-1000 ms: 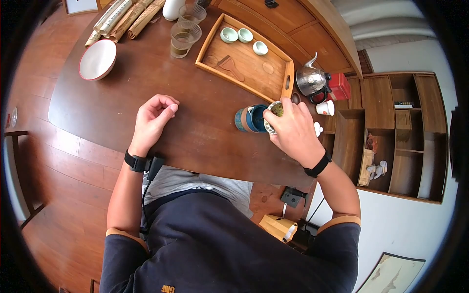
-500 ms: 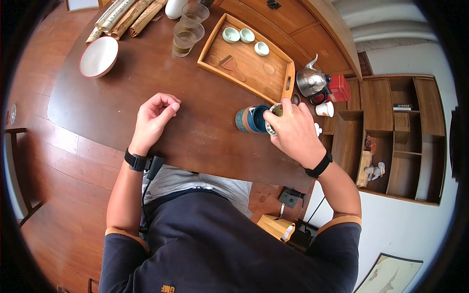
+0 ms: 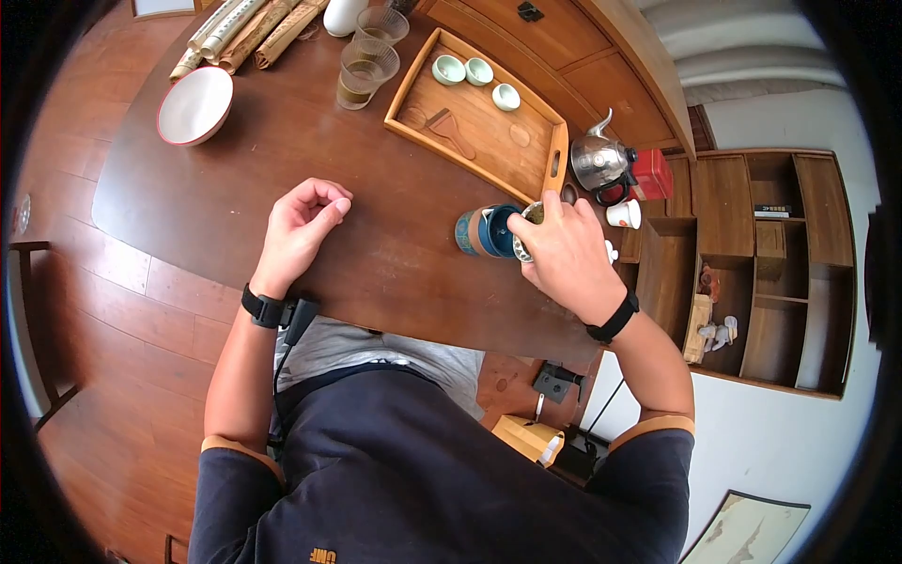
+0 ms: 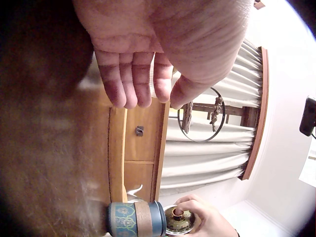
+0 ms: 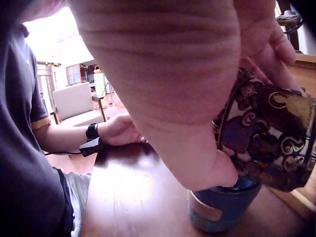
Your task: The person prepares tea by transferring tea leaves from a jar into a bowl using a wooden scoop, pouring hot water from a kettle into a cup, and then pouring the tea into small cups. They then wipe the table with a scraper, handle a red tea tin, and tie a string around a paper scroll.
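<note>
My left hand (image 3: 303, 235) has its fingers loosely curled near the edge of the dark, scuffed counter (image 3: 235, 207). My right hand (image 3: 568, 258) has its fingers clamped on a patterned bowl (image 5: 269, 133), tilted at the mouth of a blue cup (image 5: 224, 217); whether the two touch, I can't tell. Farther off sit a wooden tray (image 3: 489, 124) with three pale green cups (image 3: 448, 70), a steel kettle (image 3: 598, 162), a drawered cabinet (image 3: 526, 42), shelves (image 3: 722, 207) and a pale curtain (image 3: 752, 56).

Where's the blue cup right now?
In the head view, the blue cup stands on the table, right of centre, near the wooden tray and beside the patterned cup in the right hand.
</note>
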{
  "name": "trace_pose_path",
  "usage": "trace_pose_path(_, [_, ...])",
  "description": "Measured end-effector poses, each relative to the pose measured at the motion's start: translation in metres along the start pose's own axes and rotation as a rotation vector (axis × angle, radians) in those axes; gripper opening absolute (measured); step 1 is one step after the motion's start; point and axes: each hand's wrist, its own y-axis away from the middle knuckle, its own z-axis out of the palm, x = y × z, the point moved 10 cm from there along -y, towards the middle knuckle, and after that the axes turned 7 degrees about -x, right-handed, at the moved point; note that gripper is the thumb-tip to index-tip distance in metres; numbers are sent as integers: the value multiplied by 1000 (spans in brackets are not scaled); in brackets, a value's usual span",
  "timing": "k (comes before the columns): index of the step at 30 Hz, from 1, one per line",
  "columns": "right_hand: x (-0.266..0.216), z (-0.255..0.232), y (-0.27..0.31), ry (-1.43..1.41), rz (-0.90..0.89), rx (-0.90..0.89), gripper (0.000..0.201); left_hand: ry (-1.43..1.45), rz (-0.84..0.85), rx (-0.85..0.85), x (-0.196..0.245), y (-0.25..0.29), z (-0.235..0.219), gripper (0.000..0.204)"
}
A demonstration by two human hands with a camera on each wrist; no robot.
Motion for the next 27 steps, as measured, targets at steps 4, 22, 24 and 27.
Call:
trace_pose_path(4, [0, 0, -1, 8, 1, -20, 33, 7, 1, 3, 0, 0, 0, 9])
trace_pose_path(22, [1, 1, -2, -9, -8, -41, 40, 3, 1, 10, 0, 0, -1, 8])
trace_pose_path(24, [2, 3, -2, -14, -8, -46, 40, 2, -4, 11, 0, 0, 0, 8])
trace_pose_path(27, [2, 4, -2, -12, -8, -52, 41, 1, -7, 12, 0, 0, -1, 8])
